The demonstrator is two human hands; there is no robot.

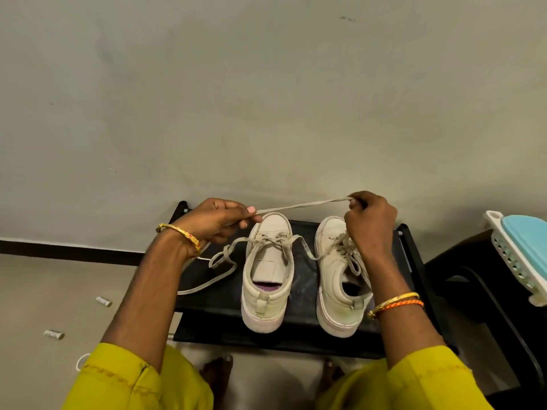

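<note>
A plain grey wall point(266, 99) fills the upper view and meets the pale floor point(44, 279) at a dark skirting line. A black shelf point(305, 270) stands with its back edge against the wall. Its left part is bare, while its right edge is close beside a dark stand point(473, 291) that carries one white basket point(503, 247) with a blue lid. Two cream shoes stand side by side on the shelf, toes to the wall and heels at the front edge: the left shoe point(268, 279) near the middle and the right shoe point(334, 276) nearer the right edge, with a dark strip of shelf between them. Two hands work above the toes. The left hand point(213, 221) pinches one end of a taut lace point(302, 206) between thumb and forefinger, and the right hand point(370, 223) pinches the other end in curled fingertips. The lace runs straight between the hands, just above and behind both toe caps; which shoe it belongs to cannot be told. A loose lace point(225, 261) loops from the left shoe across the bare shelf and over its left edge. Two small metal cylinders point(103, 301) lie apart on the floor.
</note>
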